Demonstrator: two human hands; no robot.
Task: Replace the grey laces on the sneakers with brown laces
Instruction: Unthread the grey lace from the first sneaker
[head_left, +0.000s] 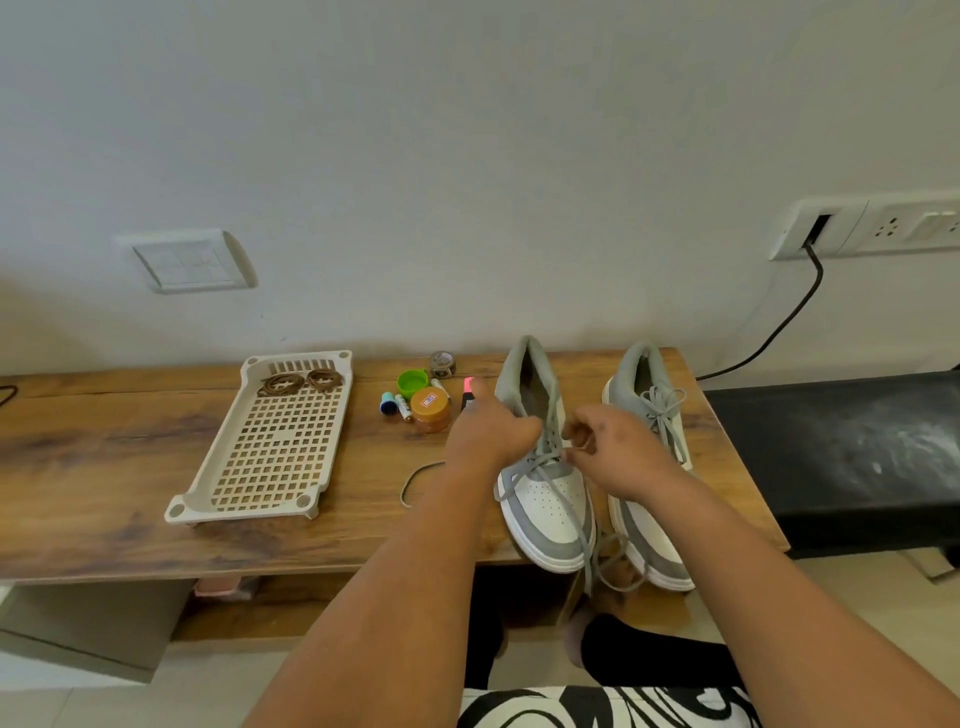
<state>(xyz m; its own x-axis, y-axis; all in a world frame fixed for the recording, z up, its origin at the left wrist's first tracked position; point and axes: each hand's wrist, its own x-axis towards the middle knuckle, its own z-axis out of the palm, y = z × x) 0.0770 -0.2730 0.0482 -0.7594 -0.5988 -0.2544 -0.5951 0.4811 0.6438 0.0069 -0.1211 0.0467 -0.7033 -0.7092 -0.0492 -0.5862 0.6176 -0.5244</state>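
Two grey-and-white low-top sneakers stand side by side at the right end of a long wooden bench (104, 467), right of centre in the frame, toes toward the camera and heels toward the wall. The left sneaker (550, 499) has a white perforated toe panel and grey suede trim; its flat grey lace (524, 470) is loosened, with slack loops lying across the toe box and ends trailing over the bench edge in front. The right sneaker (649, 467) is laced up, its grey lace tied in a bow (662, 405) near the tongue.

The left hand (491, 431) rests over the left sneaker's eyelet area, fingers curled down onto the shoe; whether it grips the lace cannot be told. The right hand (618, 452) pinches a strand of the grey lace between thumb and fingertip just beside the left sneaker's eyelets.

Left of centre sits a beige perforated plastic tray (270, 467), and at its far end lie two coiled brown laces (301, 383). Between tray and sneakers are small items: a green plastic cap (412, 382), an orange-lidded jar (430, 408), a blue-capped tube (387, 404), a small round tin (442, 362) and a pink-tipped marker (468, 392) partly hidden behind the left hand. A thin loose cord (415, 480) curls on the bench beside the left forearm. A black cushioned seat (841, 452) adjoins the bench at right; a black cable (779, 327) runs down from a white wall socket (872, 226).
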